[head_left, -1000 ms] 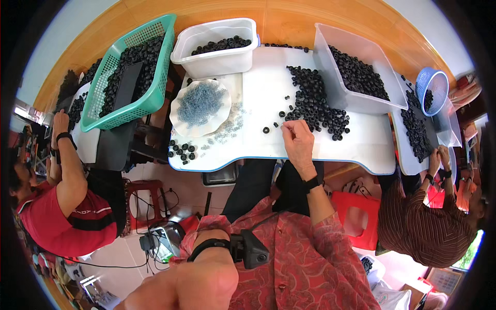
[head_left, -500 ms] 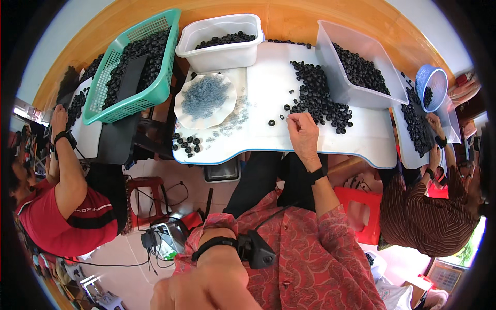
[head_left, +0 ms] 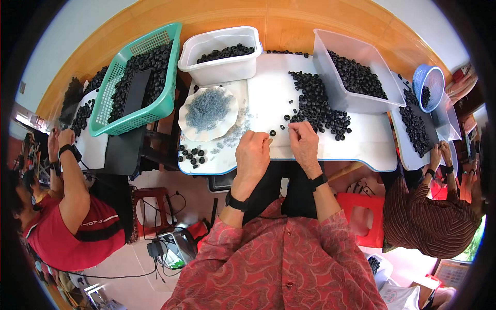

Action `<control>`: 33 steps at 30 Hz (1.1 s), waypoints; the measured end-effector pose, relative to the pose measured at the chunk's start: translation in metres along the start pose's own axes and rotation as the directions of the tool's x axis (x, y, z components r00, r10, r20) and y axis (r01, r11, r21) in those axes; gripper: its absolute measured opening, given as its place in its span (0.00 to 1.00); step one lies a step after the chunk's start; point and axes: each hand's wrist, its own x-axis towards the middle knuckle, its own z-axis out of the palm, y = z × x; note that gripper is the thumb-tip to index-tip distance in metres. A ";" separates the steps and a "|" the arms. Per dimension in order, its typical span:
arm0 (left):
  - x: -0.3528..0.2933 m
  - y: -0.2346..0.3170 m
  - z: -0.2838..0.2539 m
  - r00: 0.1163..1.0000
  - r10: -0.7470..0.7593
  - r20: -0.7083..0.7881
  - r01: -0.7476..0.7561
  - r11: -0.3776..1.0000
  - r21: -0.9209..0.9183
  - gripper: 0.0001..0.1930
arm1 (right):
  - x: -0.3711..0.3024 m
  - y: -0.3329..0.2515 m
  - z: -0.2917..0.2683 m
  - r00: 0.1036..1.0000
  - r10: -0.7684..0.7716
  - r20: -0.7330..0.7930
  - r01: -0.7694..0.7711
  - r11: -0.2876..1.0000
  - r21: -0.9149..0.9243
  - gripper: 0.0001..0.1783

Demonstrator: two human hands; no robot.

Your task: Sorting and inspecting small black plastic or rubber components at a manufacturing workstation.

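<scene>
My left hand [head_left: 253,155] is raised over the front of the white table, its fingers pinched. Whatever it may hold is too small to make out. Facing it, my right hand [head_left: 304,143] is also pinched, its contents hidden by the fingertips. On the tabletop between them lies a single black ring-shaped piece [head_left: 272,133], close to the left fingertips. A second small black piece [head_left: 282,126] rests by the right fingertips. Beyond the right hand spreads a loose pile of black ring-shaped pieces [head_left: 315,103]. To the left, a white wavy-rimmed plate [head_left: 188,129] holds many small clear pieces [head_left: 207,107].
Behind stand a white tub [head_left: 219,77], a translucent bin [head_left: 356,103] and a green basket [head_left: 134,124], all with black pieces. Several black pieces [head_left: 192,155] lie at the table's left corner. Co-workers sit left [head_left: 77,222] and right [head_left: 429,217]. A red stool [head_left: 364,237] stands below.
My left hand has gone from close under the camera to the table, beside the right hand. The right hand stays pinched near the same spot. The view has tilted slightly.
</scene>
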 end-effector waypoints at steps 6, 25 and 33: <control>0.007 -0.008 0.022 0.997 -0.010 0.080 0.004 0.997 0.073 0.07 | 0.001 -0.002 0.000 1.000 0.023 0.000 -0.023 1.000 0.013 0.06; 0.035 -0.018 0.049 0.996 0.068 0.051 -0.074 0.990 0.124 0.12 | 0.001 -0.006 -0.003 0.997 0.079 -0.004 -0.079 0.997 0.027 0.07; 0.026 -0.005 0.050 0.999 0.000 0.044 -0.001 0.999 0.034 0.12 | 0.002 -0.007 -0.003 0.997 0.080 -0.016 -0.079 0.996 0.035 0.08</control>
